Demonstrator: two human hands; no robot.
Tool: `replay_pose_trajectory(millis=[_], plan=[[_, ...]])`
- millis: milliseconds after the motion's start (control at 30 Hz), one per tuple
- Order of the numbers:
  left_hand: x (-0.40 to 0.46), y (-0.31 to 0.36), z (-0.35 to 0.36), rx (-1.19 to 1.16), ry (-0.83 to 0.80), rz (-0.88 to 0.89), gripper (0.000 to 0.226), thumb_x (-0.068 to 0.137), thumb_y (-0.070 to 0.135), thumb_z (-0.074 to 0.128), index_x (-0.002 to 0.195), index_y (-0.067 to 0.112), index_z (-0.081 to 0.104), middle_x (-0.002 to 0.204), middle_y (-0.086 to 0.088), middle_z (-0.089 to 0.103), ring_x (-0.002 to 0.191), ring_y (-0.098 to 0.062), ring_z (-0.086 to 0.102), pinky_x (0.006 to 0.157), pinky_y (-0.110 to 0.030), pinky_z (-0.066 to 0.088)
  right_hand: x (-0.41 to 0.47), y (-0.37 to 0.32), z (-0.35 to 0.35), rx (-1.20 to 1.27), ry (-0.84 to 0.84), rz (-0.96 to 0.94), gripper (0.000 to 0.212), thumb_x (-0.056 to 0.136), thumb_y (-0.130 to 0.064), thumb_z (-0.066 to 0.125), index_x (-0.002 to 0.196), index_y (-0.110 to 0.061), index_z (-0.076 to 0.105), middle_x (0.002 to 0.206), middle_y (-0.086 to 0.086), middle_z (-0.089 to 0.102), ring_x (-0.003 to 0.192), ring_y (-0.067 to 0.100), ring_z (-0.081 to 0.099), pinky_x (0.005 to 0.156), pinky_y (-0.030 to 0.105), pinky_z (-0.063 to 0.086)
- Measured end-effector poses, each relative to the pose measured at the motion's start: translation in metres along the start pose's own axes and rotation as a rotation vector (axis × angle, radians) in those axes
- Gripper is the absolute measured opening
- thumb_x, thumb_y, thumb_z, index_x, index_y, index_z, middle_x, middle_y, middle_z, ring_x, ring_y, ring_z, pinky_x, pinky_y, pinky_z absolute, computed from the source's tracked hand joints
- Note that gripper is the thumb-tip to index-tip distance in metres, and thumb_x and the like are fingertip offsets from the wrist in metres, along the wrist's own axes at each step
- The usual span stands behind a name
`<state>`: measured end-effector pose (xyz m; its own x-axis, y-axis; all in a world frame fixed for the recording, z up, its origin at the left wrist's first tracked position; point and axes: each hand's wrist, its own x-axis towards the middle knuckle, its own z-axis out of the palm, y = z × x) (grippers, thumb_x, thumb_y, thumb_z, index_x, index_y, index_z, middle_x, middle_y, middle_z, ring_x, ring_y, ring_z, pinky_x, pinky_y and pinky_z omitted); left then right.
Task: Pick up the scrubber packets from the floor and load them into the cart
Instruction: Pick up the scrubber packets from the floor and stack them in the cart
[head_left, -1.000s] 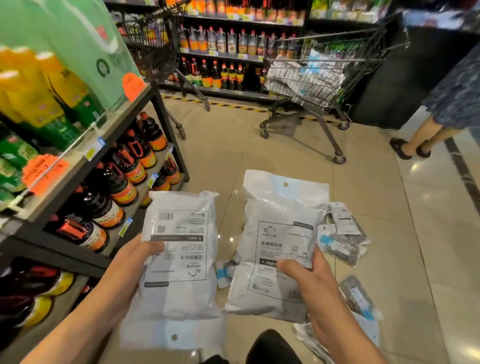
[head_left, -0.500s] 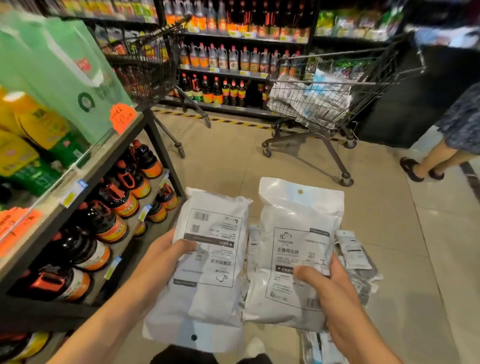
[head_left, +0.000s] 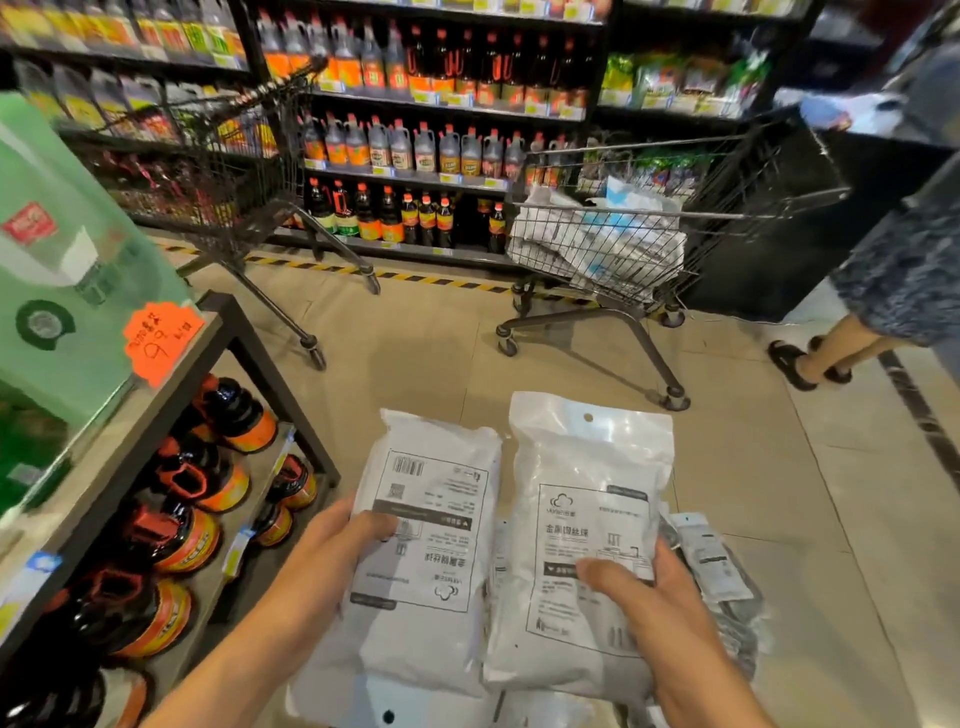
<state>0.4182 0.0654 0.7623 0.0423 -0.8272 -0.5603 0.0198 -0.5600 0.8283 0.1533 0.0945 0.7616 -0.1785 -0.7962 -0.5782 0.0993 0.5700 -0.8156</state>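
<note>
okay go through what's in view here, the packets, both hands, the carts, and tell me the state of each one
left hand: grips the left packet
right hand: grips the right packet
left packet: held, print upside down
right packet: held, print upright
right cart: holds white packets
left cart: contents unclear
floor packets: still lying on the floor

The left hand (head_left: 332, 551) shows only its thumb on the left packet (head_left: 426, 545); its fingers lie hidden behind, and the bottom edge cuts that packet off at six o'clock. The right hand (head_left: 654, 618) covers the right packet's (head_left: 582, 525) lower corner. Packets in the cart (head_left: 613, 244) at one o'clock blur through the wire. The bystander (head_left: 904, 249) at three o'clock is cropped.
</note>
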Motion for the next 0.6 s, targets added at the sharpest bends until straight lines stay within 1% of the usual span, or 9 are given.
replay_pose_trajectory(millis=[67,133,167,233,267,333,400,467,600], plan=[[0.040,0.026,-0.012,0.058,-0.064,0.028,0.033,0.100,0.009,0.051,0.119,0.023,0.075,0.118,0.001,0.078,0.111,-0.020,0.074,0.099,-0.045,0.051,0.024,-0.015,0.023,0.027,0.057,0.001,0.046,0.083,-0.002,0.079,0.119,-0.028,0.067,0.100,-0.005,0.082,0.097,0.022,0.078,0.094,0.049,0.058],[0.071,0.054,-0.020,0.085,-0.129,0.055,0.033,0.100,0.008,0.052,0.116,0.025,0.077,0.118,0.005,0.078,0.112,-0.016,0.073,0.101,-0.041,0.050,0.041,-0.034,0.044,0.058,0.106,-0.011,0.044,0.083,-0.001,0.078,0.117,-0.027,0.067,0.097,-0.006,0.082,0.091,0.018,0.078,0.082,0.040,0.059],[0.086,0.068,-0.024,0.092,-0.162,0.062,0.034,0.100,0.007,0.052,0.115,0.024,0.077,0.116,0.005,0.079,0.110,-0.014,0.074,0.100,-0.039,0.050,0.050,-0.043,0.053,0.076,0.129,-0.014,0.044,0.083,-0.002,0.078,0.117,-0.027,0.067,0.096,-0.007,0.082,0.089,0.017,0.079,0.079,0.038,0.058],[0.113,0.094,-0.028,0.112,-0.200,0.060,0.033,0.100,0.004,0.051,0.115,0.022,0.075,0.112,0.003,0.080,0.106,-0.015,0.075,0.095,-0.036,0.052,0.064,-0.056,0.067,0.101,0.182,-0.015,0.044,0.084,-0.002,0.078,0.118,-0.028,0.066,0.094,-0.007,0.082,0.084,0.016,0.079,0.074,0.036,0.059],[0.125,0.106,-0.030,0.115,-0.215,0.067,0.033,0.100,0.003,0.051,0.114,0.020,0.075,0.110,0.002,0.080,0.103,-0.016,0.076,0.091,-0.036,0.053,0.070,-0.064,0.074,0.127,0.200,-0.018,0.044,0.084,-0.001,0.077,0.117,-0.028,0.066,0.092,-0.007,0.082,0.079,0.014,0.079,0.067,0.032,0.060],[0.151,0.127,-0.033,0.115,-0.228,0.073,0.030,0.100,0.003,0.052,0.114,0.017,0.074,0.108,-0.004,0.081,0.099,-0.022,0.077,0.085,-0.039,0.056,0.081,-0.081,0.084,0.161,0.218,-0.021,0.042,0.085,0.001,0.076,0.116,-0.025,0.066,0.089,-0.008,0.082,0.072,0.008,0.078,0.053,0.023,0.057],[0.176,0.144,-0.034,0.112,-0.268,0.074,0.027,0.099,0.004,0.053,0.117,0.013,0.072,0.109,-0.011,0.080,0.100,-0.030,0.077,0.082,-0.041,0.059,0.095,-0.099,0.094,0.164,0.218,-0.017,0.043,0.084,0.000,0.076,0.119,-0.024,0.066,0.092,-0.006,0.082,0.073,0.010,0.078,0.056,0.027,0.056],[0.203,0.159,-0.034,0.102,-0.305,0.067,0.026,0.098,0.003,0.054,0.118,0.009,0.071,0.110,-0.015,0.079,0.099,-0.033,0.077,0.078,-0.039,0.061,0.113,-0.114,0.099,0.177,0.232,-0.018,0.044,0.084,-0.001,0.077,0.120,-0.024,0.066,0.096,-0.003,0.082,0.077,0.014,0.079,0.062,0.033,0.056],[0.258,0.187,-0.021,0.128,-0.286,0.037,0.026,0.099,0.002,0.054,0.109,0.014,0.074,0.099,-0.010,0.081,0.085,-0.023,0.080,0.062,-0.028,0.060,0.159,-0.142,0.102,0.182,0.268,-0.033,0.043,0.083,0.000,0.077,0.117,-0.025,0.067,0.100,-0.002,0.082,0.081,0.015,0.079,0.067,0.033,0.055]])
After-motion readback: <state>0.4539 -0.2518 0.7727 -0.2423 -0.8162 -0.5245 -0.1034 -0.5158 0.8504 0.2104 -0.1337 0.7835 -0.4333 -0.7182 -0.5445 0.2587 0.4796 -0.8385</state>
